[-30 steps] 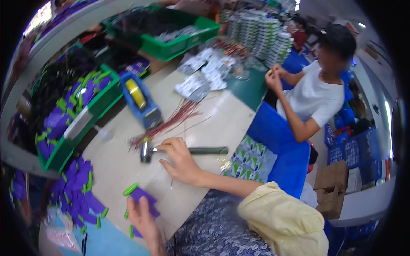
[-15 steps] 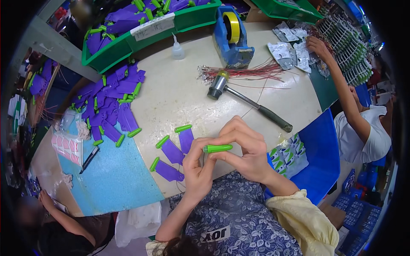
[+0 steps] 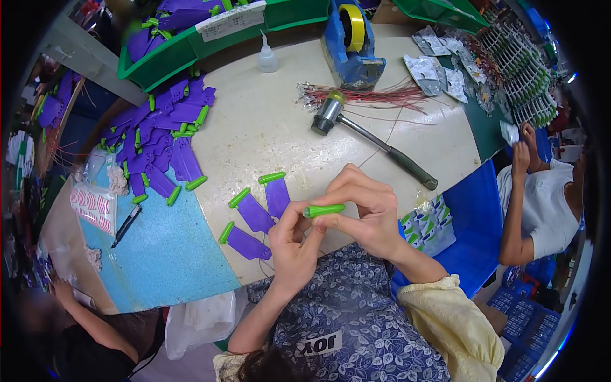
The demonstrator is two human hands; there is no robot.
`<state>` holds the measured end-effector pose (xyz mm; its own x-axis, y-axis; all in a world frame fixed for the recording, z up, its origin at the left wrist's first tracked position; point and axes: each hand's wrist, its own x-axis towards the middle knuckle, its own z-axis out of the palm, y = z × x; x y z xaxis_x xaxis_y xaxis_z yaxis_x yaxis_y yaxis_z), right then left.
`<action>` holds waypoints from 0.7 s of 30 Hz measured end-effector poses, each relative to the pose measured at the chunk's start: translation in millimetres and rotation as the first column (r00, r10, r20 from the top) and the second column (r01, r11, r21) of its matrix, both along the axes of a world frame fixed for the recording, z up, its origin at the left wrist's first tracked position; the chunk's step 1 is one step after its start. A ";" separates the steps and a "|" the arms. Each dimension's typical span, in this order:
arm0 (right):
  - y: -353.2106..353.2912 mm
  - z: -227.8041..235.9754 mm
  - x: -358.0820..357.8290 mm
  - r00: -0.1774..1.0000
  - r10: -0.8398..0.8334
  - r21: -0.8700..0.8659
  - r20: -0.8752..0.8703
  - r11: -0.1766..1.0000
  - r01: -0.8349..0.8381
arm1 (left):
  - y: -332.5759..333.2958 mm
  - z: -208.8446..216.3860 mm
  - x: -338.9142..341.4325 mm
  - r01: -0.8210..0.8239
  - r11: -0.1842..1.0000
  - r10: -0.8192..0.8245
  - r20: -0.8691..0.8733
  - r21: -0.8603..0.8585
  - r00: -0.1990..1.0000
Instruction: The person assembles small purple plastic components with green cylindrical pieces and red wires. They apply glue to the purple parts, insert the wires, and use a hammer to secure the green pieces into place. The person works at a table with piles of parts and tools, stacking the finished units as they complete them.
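A long white label (image 3: pixel 230 20) with dark print was fixed along the front wall of the green bin (image 3: pixel 191 48) at the desk's far left. Silvery foil pouches (image 3: pixel 439 67) lay scattered flat at the far right of the desk (image 3: pixel 267 134), beside the red wires. Small white-and-green packets (image 3: pixel 428 226) sat stacked at the near right edge, and a red-and-white striped packet (image 3: pixel 95 207) lay at the left.

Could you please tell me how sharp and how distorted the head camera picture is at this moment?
Head view: the round green plastic cap between both hands is sharp; the pale tabletop's edges bow outward; the rim fades to black; the lower-left corner is blurred.
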<state>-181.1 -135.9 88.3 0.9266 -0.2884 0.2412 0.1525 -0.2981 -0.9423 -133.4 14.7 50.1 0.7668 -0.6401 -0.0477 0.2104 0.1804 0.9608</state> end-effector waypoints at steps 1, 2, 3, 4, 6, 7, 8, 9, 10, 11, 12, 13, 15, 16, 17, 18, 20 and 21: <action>-0.7 -0.4 1.1 0.999 0.018 0.033 -0.031 0.999 -0.017 | -1.1 2.5 1.1 -0.024 1.000 0.025 -0.072 0.015 0.997; -2.4 -1.3 6.0 1.000 0.002 0.046 -0.023 0.999 -0.001 | -1.5 7.3 2.1 -0.048 0.998 0.052 -0.144 0.034 0.988; -6.9 -2.9 13.8 1.000 -0.014 0.060 -0.014 0.998 0.014 | -2.3 10.3 2.8 -0.070 0.996 0.080 -0.214 0.053 0.974; -11.4 -5.1 21.0 1.000 -0.030 0.075 -0.005 0.997 0.030 | -5.3 9.8 4.4 -0.053 0.993 0.078 -0.243 0.107 0.967; -24.5 -15.3 23.7 0.983 -0.186 -0.192 -0.009 0.965 0.181 | -11.7 4.1 6.5 -0.017 0.978 0.082 -0.307 0.210 0.948; -35.5 -20.6 22.4 0.964 -0.266 -0.332 0.004 0.909 0.252 | -15.0 -2.1 2.9 -0.062 0.942 0.080 -0.041 0.330 0.996; -45.1 -24.5 22.8 0.933 -0.356 -0.549 0.042 0.772 0.320 | -16.5 -9.0 -2.5 -0.140 0.892 0.044 0.226 0.430 0.973; -54.3 -28.3 24.0 0.897 -0.429 -0.727 0.105 0.582 0.364 | -16.9 -12.4 -7.3 -0.246 0.830 -0.023 0.471 0.500 0.882; -65.9 -33.7 21.9 0.852 -0.491 -0.857 0.180 0.347 0.380 | -18.1 1.0 -12.2 -0.282 0.753 -0.140 0.563 0.595 0.815; -78.3 -43.3 19.8 0.882 -0.455 -0.875 0.124 0.370 0.314 | -19.0 7.3 -15.5 -0.268 0.750 -0.234 0.620 0.605 0.749; -89.6 -57.0 20.9 0.910 -0.410 -0.883 0.069 0.399 0.247 | -18.5 11.1 -17.8 -0.267 0.740 -0.320 0.672 0.618 0.668; -95.9 -63.8 19.4 0.932 -0.363 -0.888 0.012 0.425 0.177 | -17.6 12.4 -21.0 -0.266 0.731 -0.401 0.711 0.629 0.577; -79.0 -39.0 17.2 0.904 -0.383 -0.766 -0.189 0.634 0.108 | -12.0 -6.0 -31.1 -0.250 0.693 -0.470 0.686 0.676 0.555; -67.9 -24.4 11.9 0.882 -0.374 -0.682 -0.288 0.726 0.085 | -10.3 -13.7 -32.8 -0.266 0.684 -0.475 0.692 0.679 0.543; -57.8 -14.1 0.0 0.904 -0.313 -0.607 -0.291 0.791 0.078 | -10.0 -17.9 -33.0 -0.280 0.677 -0.482 0.697 0.681 0.530; -47.3 -2.7 -16.5 0.920 -0.257 -0.535 -0.295 0.842 0.064 | -11.4 -19.0 -32.9 -0.293 0.679 -0.486 0.711 0.674 0.508; -36.0 -6.7 -35.3 0.917 -0.194 -0.497 -0.347 0.868 -0.004 | -11.3 -20.3 -33.4 -0.320 0.673 -0.507 0.731 0.666 0.456; -33.8 -22.6 -41.7 0.895 -0.196 -0.539 -0.400 0.840 -0.057 | -11.0 -20.4 -32.3 -0.329 0.673 -0.517 0.739 0.663 0.432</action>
<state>-222.8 -169.7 65.6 0.9528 -0.3016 -0.0361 -0.2623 -0.7570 -0.5984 -165.7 3.7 29.7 0.5822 -0.8014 0.1369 -0.7751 -0.4963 0.3910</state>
